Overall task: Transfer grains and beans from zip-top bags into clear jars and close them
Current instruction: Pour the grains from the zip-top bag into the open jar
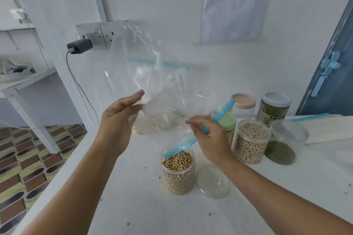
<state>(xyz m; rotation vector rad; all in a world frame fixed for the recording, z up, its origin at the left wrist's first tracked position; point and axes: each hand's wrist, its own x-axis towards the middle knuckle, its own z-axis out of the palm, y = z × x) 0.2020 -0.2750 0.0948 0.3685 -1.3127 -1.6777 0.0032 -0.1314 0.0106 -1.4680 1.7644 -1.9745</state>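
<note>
Zip-top bag, empty, gripped by both hands, left, right, above bean jar

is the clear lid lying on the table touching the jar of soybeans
Cannot tell. In the head view the clear lid lies right beside the soybean jar; their edges meet or overlap in the image, showing neither gap nor contact plainly.

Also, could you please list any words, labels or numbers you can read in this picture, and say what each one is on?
White printed sheet on the wall: numbered lines of text, too small and blurred to quote reliably.
Clear jar with pale grey lid and dark green contents: a label with printing, too blurred to read.
Blue zip strip of the clear plastic bag: no text visible.
Nothing else carries readable writing.
</note>
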